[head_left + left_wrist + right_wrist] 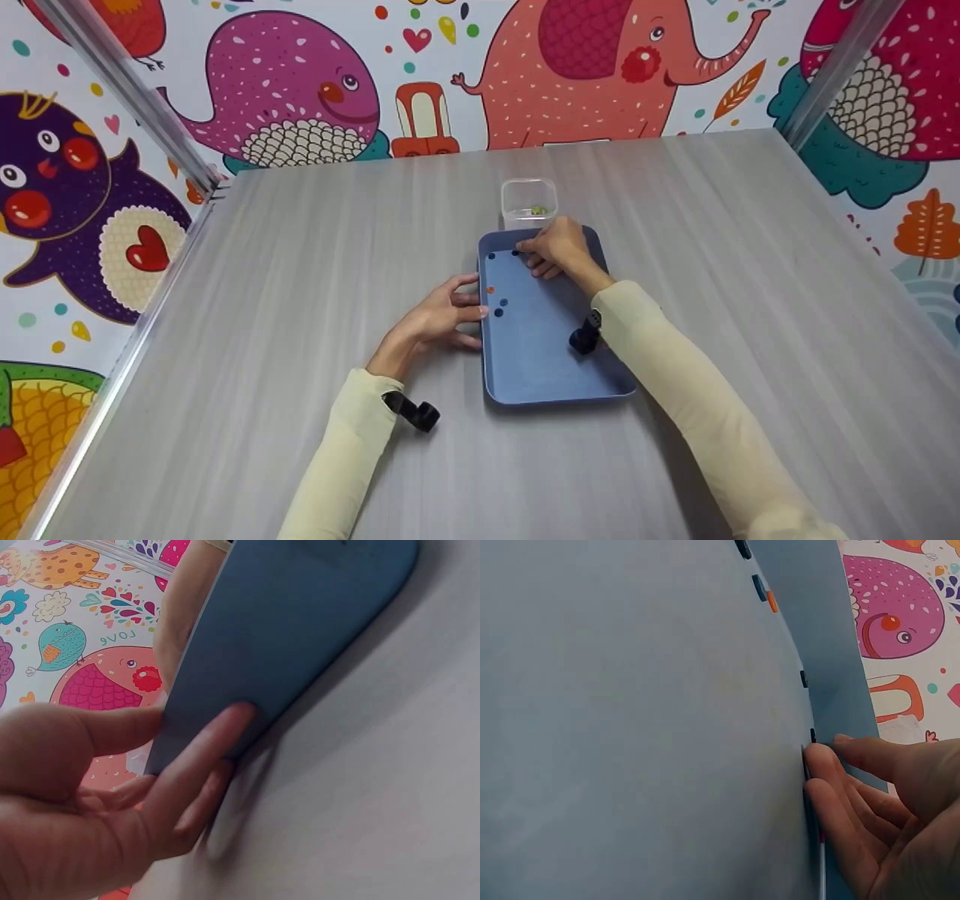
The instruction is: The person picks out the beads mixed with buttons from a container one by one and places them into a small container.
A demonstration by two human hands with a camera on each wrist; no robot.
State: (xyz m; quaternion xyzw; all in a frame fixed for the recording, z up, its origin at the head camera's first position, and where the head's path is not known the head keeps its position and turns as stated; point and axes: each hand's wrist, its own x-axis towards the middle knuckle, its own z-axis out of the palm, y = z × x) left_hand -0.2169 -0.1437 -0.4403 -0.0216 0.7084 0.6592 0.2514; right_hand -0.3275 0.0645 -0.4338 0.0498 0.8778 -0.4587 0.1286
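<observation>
A shallow blue tray (555, 367) lies on the table with several small, flat button-like discs along its left side. Two dark discs (499, 313) are near the left wall, and an orange disc (490, 289) lies above them. My left hand (439, 315) holds the tray's left wall, thumb at the rim and fingers along the outside. At the far end of the tray, my right hand (559, 246) reaches down, thumb and fingertips right at a dark disc (813, 735). The fingers are fairly straight, with a slight gap to the thumb.
Just beyond the tray's far edge stands a clear plastic box (529, 199) with some yellow-green pieces inside. Patterned panels (300, 82) with cartoon animals enclose the back and sides of the grey table (337, 225). A black wrist camera (585, 337) overhangs the tray.
</observation>
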